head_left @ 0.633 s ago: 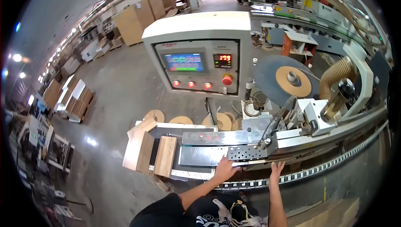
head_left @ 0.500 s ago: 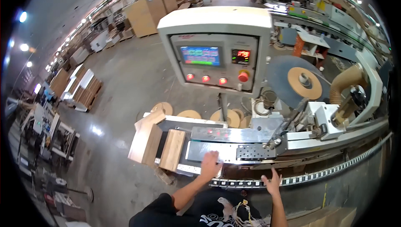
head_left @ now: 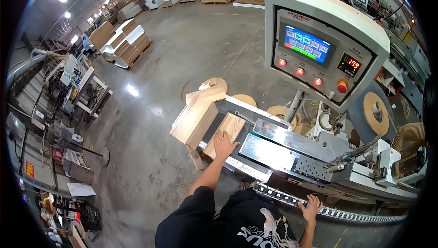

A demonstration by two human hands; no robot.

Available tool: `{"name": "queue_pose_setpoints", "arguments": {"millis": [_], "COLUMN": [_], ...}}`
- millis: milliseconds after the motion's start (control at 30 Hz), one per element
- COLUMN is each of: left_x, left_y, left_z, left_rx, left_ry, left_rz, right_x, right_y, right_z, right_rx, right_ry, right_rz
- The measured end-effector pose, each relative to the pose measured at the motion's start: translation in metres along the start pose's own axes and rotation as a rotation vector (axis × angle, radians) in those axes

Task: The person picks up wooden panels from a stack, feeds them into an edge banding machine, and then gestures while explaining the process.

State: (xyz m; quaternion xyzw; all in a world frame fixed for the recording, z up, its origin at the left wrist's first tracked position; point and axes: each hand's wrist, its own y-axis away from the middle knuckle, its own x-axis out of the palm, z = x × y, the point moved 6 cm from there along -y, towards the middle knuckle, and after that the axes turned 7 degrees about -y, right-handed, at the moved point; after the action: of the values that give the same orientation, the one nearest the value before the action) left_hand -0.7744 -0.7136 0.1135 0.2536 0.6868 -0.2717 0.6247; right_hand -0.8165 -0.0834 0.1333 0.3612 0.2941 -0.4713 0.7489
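My left hand (head_left: 224, 144) rests on the near part of a narrow wood-grained block of boards (head_left: 231, 126), its fingers stretched over the top and the thumb out to the side. Left of that block stands a larger stack of wood-grained panels (head_left: 197, 116) on the end of the machine bed. My right hand (head_left: 311, 209) is at the roller track (head_left: 278, 194) along the machine's front, fingers apart and nothing in them. Whether its fingertips touch the rollers I cannot tell. Right of the left hand lies a flat metal plate (head_left: 268, 151).
A control panel (head_left: 308, 42) with a screen and lit buttons rises beyond the bed. A large reel of edge banding (head_left: 375, 111) and a ribbed hose (head_left: 408, 136) stand at the right. Stacked panels (head_left: 125, 42) sit on the floor at the far left.
The view has swung left, so the machine appears turned and farther right. My left hand has moved from the metal plate onto the narrow block. My right hand has lowered toward the roller track.
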Motion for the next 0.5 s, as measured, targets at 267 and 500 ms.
{"name": "queue_pose_setpoints", "arguments": {"millis": [267, 500], "left_x": [0.006, -0.013], "left_y": [-0.019, -0.014], "left_z": [0.017, 0.004], "left_rx": [-0.102, -0.101], "left_ry": [-0.009, 0.121], "left_rz": [-0.059, -0.15], "right_x": [0.002, 0.002], "right_y": [-0.003, -0.005], "right_z": [0.0, 0.001], "right_rx": [-0.013, -0.015], "right_ry": [-0.023, -0.007], "right_rz": [-0.01, -0.008]}}
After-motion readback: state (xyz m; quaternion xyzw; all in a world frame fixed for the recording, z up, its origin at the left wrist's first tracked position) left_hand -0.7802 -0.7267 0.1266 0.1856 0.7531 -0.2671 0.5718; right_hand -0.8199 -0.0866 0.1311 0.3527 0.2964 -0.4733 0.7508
